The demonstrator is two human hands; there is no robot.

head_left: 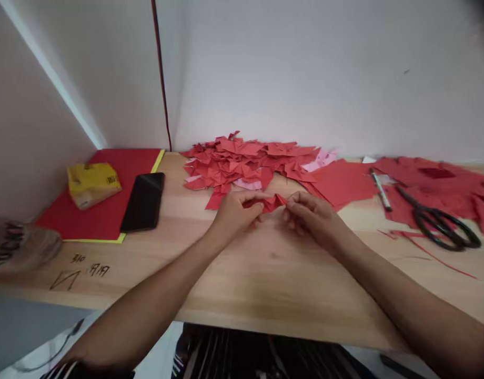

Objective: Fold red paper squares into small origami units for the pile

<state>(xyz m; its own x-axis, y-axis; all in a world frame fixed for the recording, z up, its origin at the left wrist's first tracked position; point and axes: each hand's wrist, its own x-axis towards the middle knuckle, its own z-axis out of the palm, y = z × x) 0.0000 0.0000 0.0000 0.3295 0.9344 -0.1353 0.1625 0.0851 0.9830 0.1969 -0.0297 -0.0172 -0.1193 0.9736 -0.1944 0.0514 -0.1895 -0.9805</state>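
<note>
Between my two hands, just above the wooden table (pixel 242 284), is a small piece of folded red paper (pixel 274 202). Its left end is pinched by my left hand (pixel 242 210), with the thumb and fingers closed on it. My right hand (pixel 309 213) grips the right end between thumb and fingertips. Part of the paper is hidden behind the left fingers. Right behind the hands rises a heap of folded red paper pieces (pixel 242 163), with some pink ones among them. Flat red paper sheets (pixel 344 181) lie to the right of the heap.
Black-handled scissors (pixel 443 223), a marker (pixel 380 189), red scraps (pixel 435 258) and more red paper (pixel 415 179) lie at right. To the left are a phone (pixel 143 202), a yellow packet (pixel 94 181) on red sheets (pixel 103 226), and a blurred bag (pixel 23 245). A wall (pixel 305 79) stands behind.
</note>
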